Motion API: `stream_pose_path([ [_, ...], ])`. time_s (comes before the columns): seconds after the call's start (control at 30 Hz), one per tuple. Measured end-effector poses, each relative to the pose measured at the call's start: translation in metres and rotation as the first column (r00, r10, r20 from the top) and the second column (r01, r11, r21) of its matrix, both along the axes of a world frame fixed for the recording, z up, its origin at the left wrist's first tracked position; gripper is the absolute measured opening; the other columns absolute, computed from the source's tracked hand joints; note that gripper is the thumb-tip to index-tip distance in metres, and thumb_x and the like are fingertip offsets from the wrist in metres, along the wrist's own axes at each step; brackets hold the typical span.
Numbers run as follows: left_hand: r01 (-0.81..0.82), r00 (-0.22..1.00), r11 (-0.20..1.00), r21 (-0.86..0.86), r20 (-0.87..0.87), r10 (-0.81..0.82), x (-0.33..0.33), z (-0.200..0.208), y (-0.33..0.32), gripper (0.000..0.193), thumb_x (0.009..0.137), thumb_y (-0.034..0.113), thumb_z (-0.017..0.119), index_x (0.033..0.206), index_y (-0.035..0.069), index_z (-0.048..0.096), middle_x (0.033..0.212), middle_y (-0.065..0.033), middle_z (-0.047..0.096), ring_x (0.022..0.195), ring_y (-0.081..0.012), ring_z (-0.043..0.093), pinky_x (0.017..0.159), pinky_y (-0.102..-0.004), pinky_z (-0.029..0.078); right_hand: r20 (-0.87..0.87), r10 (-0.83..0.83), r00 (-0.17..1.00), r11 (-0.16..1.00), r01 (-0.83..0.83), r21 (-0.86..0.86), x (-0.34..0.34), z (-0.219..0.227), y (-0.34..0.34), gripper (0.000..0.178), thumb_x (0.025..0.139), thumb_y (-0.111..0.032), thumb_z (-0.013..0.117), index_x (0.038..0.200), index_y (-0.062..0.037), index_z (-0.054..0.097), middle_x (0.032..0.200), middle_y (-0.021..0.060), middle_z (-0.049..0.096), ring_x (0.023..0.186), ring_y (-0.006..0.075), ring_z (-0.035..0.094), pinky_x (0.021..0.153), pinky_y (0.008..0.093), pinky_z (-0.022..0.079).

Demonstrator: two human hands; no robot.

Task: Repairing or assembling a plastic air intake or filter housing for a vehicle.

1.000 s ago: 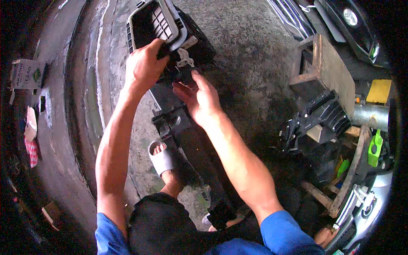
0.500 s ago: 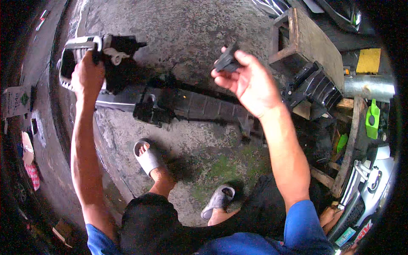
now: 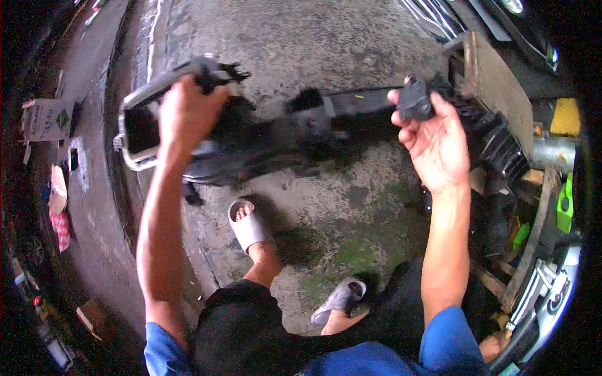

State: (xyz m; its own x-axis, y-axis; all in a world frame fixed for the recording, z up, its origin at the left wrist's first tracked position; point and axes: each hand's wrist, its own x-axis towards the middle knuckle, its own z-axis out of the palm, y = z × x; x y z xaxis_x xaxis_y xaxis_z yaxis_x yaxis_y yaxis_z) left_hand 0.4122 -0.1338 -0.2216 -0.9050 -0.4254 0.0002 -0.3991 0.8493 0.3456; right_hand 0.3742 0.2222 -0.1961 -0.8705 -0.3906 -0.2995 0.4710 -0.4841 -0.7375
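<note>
My left hand [image 3: 190,116], smeared by motion, is closed on the left end of a long black plastic car part [image 3: 342,122]. A rectangular opening with a pale metal rim [image 3: 125,116] shows beside its wrist. The part stretches to the right above the concrete, its middle blurred; whether it touches the ground I cannot tell. My right hand [image 3: 439,144] is raised palm up at the part's right end. Between its thumb and fingertips sits a small dark block-shaped plastic piece [image 3: 416,100], held apart from the long part as far as I can see.
A wooden box [image 3: 501,84] stands at the upper right, with a ribbed black part [image 3: 505,153] leaning near it. Farther right are a metal cylinder [image 3: 555,153], a bright green piece [image 3: 565,205] and a wooden frame [image 3: 532,235]. Cardboard [image 3: 47,120] lies at the left.
The long part has turned over in my left hand, its framed end now tilted. My right hand has shifted right with the small dark piece. The whole view has swung slightly left.
</note>
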Motion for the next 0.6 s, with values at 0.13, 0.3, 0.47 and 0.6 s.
stream_pose_path([
  [0.13,0.068,0.996,0.969,0.237,0.038,-0.079,0.029,0.014,0.058,0.057,0.074,0.040,0.072,0.106,-0.006,0.061,0.094,-0.0263,0.066,0.092,-0.0383,0.065,0.082,-0.0433,0.051,0.119,0.065,0.991,0.990,-0.078,0.113,0.009,-0.023,-0.023,0.035,0.094,-0.031,0.051,0.122,-0.0095,0.054,0.110,0.0111,0.066,0.072,0.0172,0.065,0.047,0.0232,0.042],
  [0.3,0.085,0.995,0.969,0.232,0.022,-0.093,0.033,0.035,0.035,0.041,0.081,0.027,0.068,0.112,0.000,0.063,0.088,-0.0160,0.069,0.080,-0.0221,0.067,0.074,-0.0334,0.051,0.118,0.256,0.960,0.963,-0.263,0.055,-0.004,-0.029,-0.052,0.039,0.097,-0.034,0.047,0.127,-0.0090,0.051,0.107,0.0148,0.065,0.067,0.0144,0.061,0.044,0.0205,0.040],
  [0.47,0.328,0.878,0.939,-0.104,-0.334,-0.343,-0.005,0.049,0.016,0.034,0.081,0.020,0.066,0.111,0.006,0.065,0.104,-0.0132,0.067,0.097,-0.0266,0.064,0.088,-0.0339,0.047,0.130,0.240,0.962,0.956,-0.257,0.138,-0.034,-0.047,-0.091,0.027,0.091,-0.035,0.059,0.103,-0.0115,0.062,0.089,0.0058,0.068,0.062,0.0132,0.061,0.043,0.0223,0.036],
  [0.6,0.350,0.936,0.864,0.361,-0.162,-0.312,-0.036,0.027,0.007,0.030,0.087,0.018,0.060,0.114,0.004,0.063,0.103,-0.0132,0.066,0.097,-0.0209,0.062,0.089,-0.0321,0.045,0.134,0.268,0.954,0.914,-0.296,0.277,-0.040,-0.070,-0.119,0.023,0.089,-0.033,0.059,0.099,-0.0132,0.064,0.083,0.0006,0.065,0.060,0.0142,0.061,0.041,0.0252,0.036],
])
